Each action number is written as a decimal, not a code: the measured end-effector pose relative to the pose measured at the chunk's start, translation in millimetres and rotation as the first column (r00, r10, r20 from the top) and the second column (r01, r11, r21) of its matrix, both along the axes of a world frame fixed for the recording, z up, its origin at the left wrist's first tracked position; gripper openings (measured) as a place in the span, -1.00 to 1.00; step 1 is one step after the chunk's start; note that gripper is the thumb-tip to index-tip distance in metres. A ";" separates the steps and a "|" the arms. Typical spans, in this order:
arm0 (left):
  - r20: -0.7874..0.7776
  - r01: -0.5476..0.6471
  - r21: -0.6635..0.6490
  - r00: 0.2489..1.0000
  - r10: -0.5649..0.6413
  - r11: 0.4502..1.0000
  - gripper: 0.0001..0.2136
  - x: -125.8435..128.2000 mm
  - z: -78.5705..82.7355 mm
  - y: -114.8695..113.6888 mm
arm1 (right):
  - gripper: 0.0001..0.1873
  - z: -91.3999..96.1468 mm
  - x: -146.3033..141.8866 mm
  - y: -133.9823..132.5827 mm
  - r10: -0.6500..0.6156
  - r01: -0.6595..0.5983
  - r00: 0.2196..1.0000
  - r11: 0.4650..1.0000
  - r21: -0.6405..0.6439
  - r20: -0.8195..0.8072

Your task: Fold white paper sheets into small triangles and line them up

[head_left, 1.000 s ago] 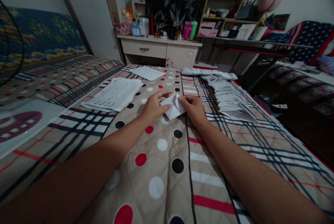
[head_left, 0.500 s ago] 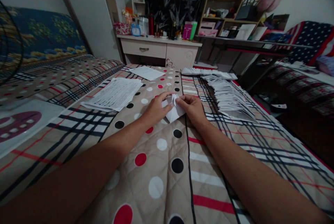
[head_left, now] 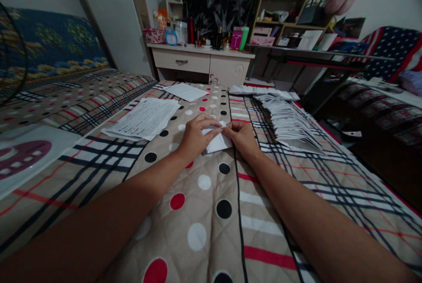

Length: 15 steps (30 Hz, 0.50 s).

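A small folded white paper lies on the patterned bedspread in front of me. My left hand rests on its left side, fingers curled and pressing down on it. My right hand pinches the paper's right edge, fingertips meeting the left hand's at the top fold. Both forearms stretch across the quilt toward it.
A stack of printed sheets lies left of my hands, with one more sheet farther back. A long row of folded white papers runs along the right. A white dresser and cluttered shelves stand behind.
The paper's raised flap has been folded down flat. Both hands have drawn closer together over it, the left fingers now covering its top.
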<state>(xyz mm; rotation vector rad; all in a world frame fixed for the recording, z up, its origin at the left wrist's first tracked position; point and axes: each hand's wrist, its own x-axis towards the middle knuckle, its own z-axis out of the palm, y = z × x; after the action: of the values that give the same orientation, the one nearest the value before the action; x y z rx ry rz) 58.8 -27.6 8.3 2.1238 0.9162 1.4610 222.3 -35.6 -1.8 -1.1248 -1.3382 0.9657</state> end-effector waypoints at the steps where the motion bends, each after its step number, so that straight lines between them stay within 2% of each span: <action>1: -0.001 0.003 -0.017 1.000 -0.003 1.000 -0.91 0.1 -0.1 0.2 | -0.67 -0.9 0.4 0.5 0.002 -0.002 1.000 1.000 0.000 -0.001; 8: -0.028 -0.003 -0.081 1.000 0.001 0.997 -0.94 0.8 0.2 -0.2 | -0.51 -0.1 -0.1 -1.8 0.006 -0.006 0.998 1.000 0.002 -0.055; 11: -0.026 0.032 -0.090 0.999 -0.034 0.995 -0.93 1.9 -0.8 0.3 | -0.49 3.8 -1.4 -5.7 0.017 -0.018 1.000 1.000 0.023 0.002; 13: 0.026 0.047 -0.154 0.999 -0.043 0.987 -0.85 2.3 -1.6 1.3 | -0.53 5.6 -1.6 -7.6 0.008 -0.009 0.999 0.999 0.035 0.041; 15: 0.111 0.083 -0.286 0.992 -0.053 0.955 -0.64 1.7 -1.8 2.4 | -0.57 6.8 -1.3 -8.7 -0.012 0.010 0.999 0.999 0.043 0.043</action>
<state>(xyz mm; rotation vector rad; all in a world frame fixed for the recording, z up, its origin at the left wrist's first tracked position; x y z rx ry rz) 60.5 -25.2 6.5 1.8322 0.9454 1.2992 221.0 -44.3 5.0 -1.1250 -1.3795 0.9051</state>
